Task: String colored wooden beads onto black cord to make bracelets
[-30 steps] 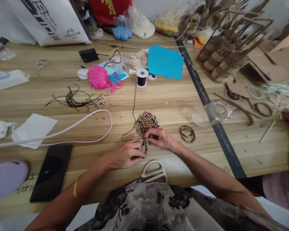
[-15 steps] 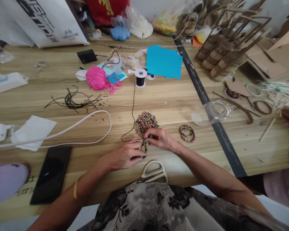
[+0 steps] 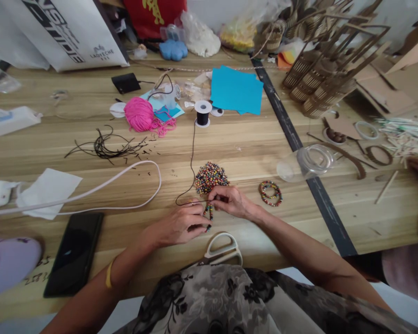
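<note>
A short string of small multicoloured beads [image 3: 211, 214] hangs between my hands in a narrow loop. My right hand [image 3: 231, 200] pinches the black cord by its thumb and fingertips, at the top of the beads. My left hand [image 3: 184, 222] is curled at the lower end of the string, its fingertips closed on the beads. The thin black cord [image 3: 192, 160] runs from a white spool of black cord [image 3: 202, 114] down to my fingers. Just beyond my right hand lies a pile of loose beads [image 3: 212, 177], partly covered by it.
Scissors [image 3: 225, 250] with white handles lie at the table's near edge. Finished-looking bead rings [image 3: 270, 193] are on the right, a black phone [image 3: 73, 255] on the left. A white cable [image 3: 139, 204] loops across the left side. Another person's sleeve [image 3: 407, 273] shows at far right.
Both hands hold nearly the same place and grip. The view has shifted very slightly; nothing else has visibly moved.
</note>
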{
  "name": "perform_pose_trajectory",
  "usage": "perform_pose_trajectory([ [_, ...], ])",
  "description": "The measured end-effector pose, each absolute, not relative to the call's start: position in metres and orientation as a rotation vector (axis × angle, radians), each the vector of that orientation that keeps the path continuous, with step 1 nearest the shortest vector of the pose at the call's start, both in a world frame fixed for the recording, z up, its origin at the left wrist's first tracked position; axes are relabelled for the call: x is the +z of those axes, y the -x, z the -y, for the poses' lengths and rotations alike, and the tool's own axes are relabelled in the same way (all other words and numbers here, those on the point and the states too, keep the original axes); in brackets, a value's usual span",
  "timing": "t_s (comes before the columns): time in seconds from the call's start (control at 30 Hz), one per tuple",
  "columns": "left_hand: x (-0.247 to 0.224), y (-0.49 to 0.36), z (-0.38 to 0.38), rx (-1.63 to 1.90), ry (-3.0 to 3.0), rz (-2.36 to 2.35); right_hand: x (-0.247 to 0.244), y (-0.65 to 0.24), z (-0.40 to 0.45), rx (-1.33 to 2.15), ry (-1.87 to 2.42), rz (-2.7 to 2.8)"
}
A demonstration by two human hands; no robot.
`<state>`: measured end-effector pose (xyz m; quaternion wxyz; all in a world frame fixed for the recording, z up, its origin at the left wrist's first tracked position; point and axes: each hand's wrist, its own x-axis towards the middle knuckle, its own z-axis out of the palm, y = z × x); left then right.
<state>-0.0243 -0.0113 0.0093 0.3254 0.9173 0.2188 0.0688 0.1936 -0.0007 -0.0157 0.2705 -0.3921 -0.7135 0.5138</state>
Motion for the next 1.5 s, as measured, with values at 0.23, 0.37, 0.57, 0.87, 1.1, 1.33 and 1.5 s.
perform_pose_trajectory([
  [0.23,0.0071,0.0243,0.0104,0.193,-2.397,-0.586,-0.0139,-0.1926,0.0007,1.370,1.079,1.933],
  [0.37,0.0059,0.0240,0.0107,0.183,-2.417,-0.582,-0.0130,-0.1922,0.0008,1.393,1.075,1.912],
  [0.57,0.0056,0.0232,0.0112,0.195,-2.440,-0.577,-0.0132,-0.1922,0.0006,1.392,1.073,1.907],
  [0.87,0.0067,0.0220,0.0108,0.185,-2.444,-0.573,-0.0132,-0.1927,0.0002,1.383,1.059,1.920],
  [1.1,0.0066,0.0220,0.0097,0.257,-2.428,-0.577,-0.0145,-0.1932,-0.0003,1.386,1.051,1.923],
  [1.33,0.0051,0.0217,0.0100,0.290,-2.416,-0.622,-0.0148,-0.1934,-0.0003,1.366,1.048,1.924],
  [1.5,0.0052,0.0215,0.0104,0.300,-2.423,-0.627,-0.0140,-0.1930,-0.0005,1.359,1.039,1.933],
])
